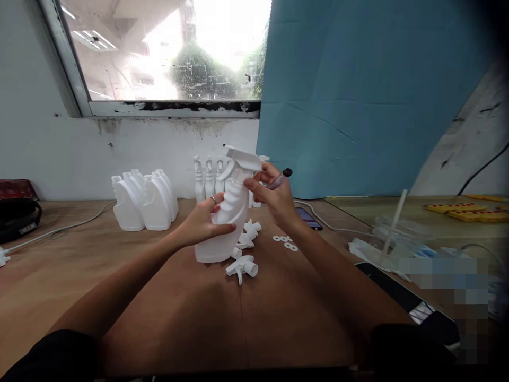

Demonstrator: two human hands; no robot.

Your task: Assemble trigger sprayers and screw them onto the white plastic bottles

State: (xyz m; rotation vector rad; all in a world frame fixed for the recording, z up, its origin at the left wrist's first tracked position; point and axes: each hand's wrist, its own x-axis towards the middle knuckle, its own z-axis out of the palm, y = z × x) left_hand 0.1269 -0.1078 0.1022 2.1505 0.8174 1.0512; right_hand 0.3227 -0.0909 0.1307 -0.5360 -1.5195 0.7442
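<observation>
A white plastic spray bottle [222,228] stands tilted on the wooden table [119,286], with a white trigger head [240,159] on its neck. My left hand [204,223] grips the bottle's body from the left. My right hand [270,199] touches the trigger head at the neck and also holds a thin dark-tipped tool [280,179] between its fingers. Loose white trigger heads [242,265] lie at the bottle's base. Small white washers [287,242] lie just right of them.
Several capless white bottles [143,201] stand at the back left. A row of bottles with trigger heads [209,178] lines the wall. A phone [308,218] and a cable lie behind my right hand. Clear bags with a white tube [393,228] sit at right.
</observation>
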